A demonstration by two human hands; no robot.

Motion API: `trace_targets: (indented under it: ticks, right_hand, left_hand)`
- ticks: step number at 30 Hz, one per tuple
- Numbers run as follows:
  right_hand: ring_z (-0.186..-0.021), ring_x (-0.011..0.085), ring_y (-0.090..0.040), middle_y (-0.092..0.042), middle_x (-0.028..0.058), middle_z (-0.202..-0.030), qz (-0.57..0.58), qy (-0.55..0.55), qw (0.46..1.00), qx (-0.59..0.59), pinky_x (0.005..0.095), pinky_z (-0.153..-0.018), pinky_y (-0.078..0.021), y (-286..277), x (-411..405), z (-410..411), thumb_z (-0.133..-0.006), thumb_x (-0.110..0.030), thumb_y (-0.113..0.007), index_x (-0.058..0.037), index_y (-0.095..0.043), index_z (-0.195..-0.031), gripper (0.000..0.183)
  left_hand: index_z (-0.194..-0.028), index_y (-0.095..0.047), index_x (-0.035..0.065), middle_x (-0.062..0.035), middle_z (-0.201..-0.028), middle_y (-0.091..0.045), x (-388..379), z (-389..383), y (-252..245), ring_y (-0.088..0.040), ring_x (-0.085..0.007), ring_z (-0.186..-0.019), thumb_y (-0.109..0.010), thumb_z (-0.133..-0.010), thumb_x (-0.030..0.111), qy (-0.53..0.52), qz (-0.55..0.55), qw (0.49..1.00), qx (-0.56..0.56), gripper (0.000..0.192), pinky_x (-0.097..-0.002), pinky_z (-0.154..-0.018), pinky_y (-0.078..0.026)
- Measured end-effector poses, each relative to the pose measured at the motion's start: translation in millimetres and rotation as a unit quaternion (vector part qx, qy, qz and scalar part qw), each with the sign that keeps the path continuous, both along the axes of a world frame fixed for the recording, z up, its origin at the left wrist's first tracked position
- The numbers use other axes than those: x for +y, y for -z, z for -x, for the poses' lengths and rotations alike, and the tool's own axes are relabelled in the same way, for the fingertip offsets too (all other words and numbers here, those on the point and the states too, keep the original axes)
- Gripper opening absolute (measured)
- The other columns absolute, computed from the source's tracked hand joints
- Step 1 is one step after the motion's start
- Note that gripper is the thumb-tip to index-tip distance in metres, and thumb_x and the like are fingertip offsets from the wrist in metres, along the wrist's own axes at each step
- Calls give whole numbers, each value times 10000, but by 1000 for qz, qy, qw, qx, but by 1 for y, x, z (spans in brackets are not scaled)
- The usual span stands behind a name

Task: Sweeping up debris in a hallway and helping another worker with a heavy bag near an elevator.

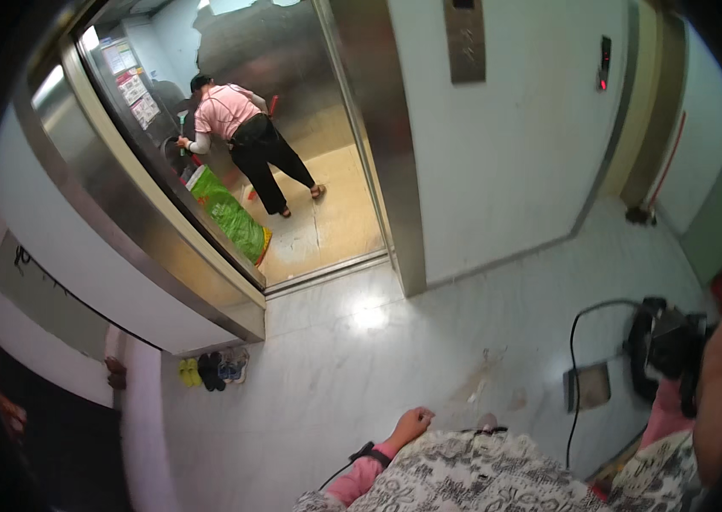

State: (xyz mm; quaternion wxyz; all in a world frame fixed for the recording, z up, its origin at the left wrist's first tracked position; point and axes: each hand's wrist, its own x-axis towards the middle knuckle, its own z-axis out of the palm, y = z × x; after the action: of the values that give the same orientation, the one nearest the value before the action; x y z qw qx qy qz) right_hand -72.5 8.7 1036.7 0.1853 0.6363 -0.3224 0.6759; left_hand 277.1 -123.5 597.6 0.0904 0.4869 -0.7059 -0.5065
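Note:
My left hand (412, 425) hangs low at the bottom centre, in front of my patterned garment (482, 473). Its fingers are curled in, and nothing shows in them. A black strap (375, 454) with a thin cable circles the wrist over a pink sleeve. My right hand cannot be made out; near the right edge are a blurred, skin-coloured shape and a black device (674, 339) with a cable. Before me, inside an open elevator, a person (233, 115) in a pink top and black trousers leans towards a tall green bag (233, 211), one hand near a pale green handle (182, 131).
A metal door frame (386, 147) borders the elevator, whose sill (329, 272) crosses the floor. Several shoes (210, 372) stand by the left wall. A dark-rimmed square object (588, 387) lies on the floor at right. A red-handled broom (668, 160) leans at the far right.

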Motion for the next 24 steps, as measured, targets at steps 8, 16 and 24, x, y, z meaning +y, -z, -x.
trace_targets:
  ticks: [8,16,24]
  right_hand:
    - [-969,235,-535,-518,155,-1107,-29,27,999,-16,305,-815,-443,22,-9,8,-755,14,-507,22,-452,-1161,409]
    - [-803,130,-522,-526,53,-919,-520,58,831,-188,245,-639,-439,286,-41,54,-789,-66,-538,-73,-508,-1130,342]
    - [-770,305,-563,-593,152,-849,-741,91,631,-209,376,-712,-444,584,119,-7,-697,-238,-583,-73,-585,-1025,367]
  left_hand:
    - [-915,-623,48,-119,-688,-619,-5,9,1,-592,-204,-586,-489,-749,138,12,9,1000,5,231,-306,-592,-469]
    - [-914,-612,-3,-107,-688,-621,-24,25,37,-607,-147,-574,-487,-762,104,44,-31,996,65,224,-264,-552,-479]
    - [-1007,-564,-42,-108,-781,-636,-33,54,30,-595,-129,-719,-546,-840,158,89,-145,985,-34,261,-263,-608,-458]
